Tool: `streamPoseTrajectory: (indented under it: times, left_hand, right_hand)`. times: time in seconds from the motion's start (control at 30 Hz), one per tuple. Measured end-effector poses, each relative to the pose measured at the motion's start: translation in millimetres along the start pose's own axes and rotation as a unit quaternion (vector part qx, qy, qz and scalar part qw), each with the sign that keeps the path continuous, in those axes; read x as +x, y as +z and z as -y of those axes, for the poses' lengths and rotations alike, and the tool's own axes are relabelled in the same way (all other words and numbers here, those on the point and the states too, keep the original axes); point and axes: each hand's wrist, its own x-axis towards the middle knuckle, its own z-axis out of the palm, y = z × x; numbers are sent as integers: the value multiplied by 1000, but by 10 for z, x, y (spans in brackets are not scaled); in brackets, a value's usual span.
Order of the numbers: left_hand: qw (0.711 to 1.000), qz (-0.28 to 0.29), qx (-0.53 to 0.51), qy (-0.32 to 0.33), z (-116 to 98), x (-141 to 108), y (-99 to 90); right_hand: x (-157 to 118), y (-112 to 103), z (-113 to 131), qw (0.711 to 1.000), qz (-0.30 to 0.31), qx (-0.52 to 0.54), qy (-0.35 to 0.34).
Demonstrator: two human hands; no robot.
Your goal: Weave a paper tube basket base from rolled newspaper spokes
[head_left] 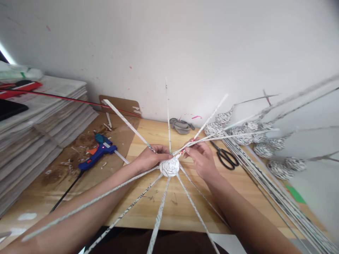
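Note:
A round woven centre of rolled paper (169, 167) is held above the wooden table, with several paper strips radiating outward from it in all directions. My left hand (152, 157) is closed on the upper left edge of this woven piece, its thumb lying along the rim. To the right of the centre, my right hand (200, 155) pinches paper strips (188, 144) between thumb and fingers. Those strips extend up and to the right. The underside of the woven piece is hidden.
A blue glue gun (97, 155) lies on brown board at left, beside stacked newspapers (45, 130). Black scissors (226, 157), a grey cloth (182, 126), a bundle of paper rolls (267, 187) and several woven paper balls (241, 135) are at the back and right.

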Motion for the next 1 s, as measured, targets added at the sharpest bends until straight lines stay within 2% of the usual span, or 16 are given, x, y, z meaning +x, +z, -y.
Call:
streamPoseTrajectory:
  times: [0.13, 0.33, 0.43, 0.53, 0.67, 0.83, 0.9, 1.0]
  left_hand:
    - [1000, 4, -6, 3, 2, -1, 0]
    - [999, 8, 36, 24, -22, -15, 6]
    - [999, 5, 42, 21, -10, -13, 3]
    - [998, 1, 59, 20, 7, -7, -9]
    - [997, -8, 77, 18, 10, -5, -17]
    - [997, -26, 76, 16, -14, -1, -12]
    - [997, -39, 69, 12, -14, 8, -17]
    - [997, -51, 63, 10, -1, 27, -34]
  right_hand:
    - [-4, 12, 66, 999, 14, -35, -10]
    - [102, -49, 73, 989, -113, 74, 63]
    - [179, -115, 118, 980, -151, 107, 69]
    - [267, -227, 201, 971, -188, 140, 55]
    - [381, -483, 353, 949, -244, 197, 39]
    - [441, -756, 458, 952, -238, 192, -1]
    - [439, -743, 412, 955, -245, 166, 22]
    - [390, -571, 274, 949, -265, 141, 99]
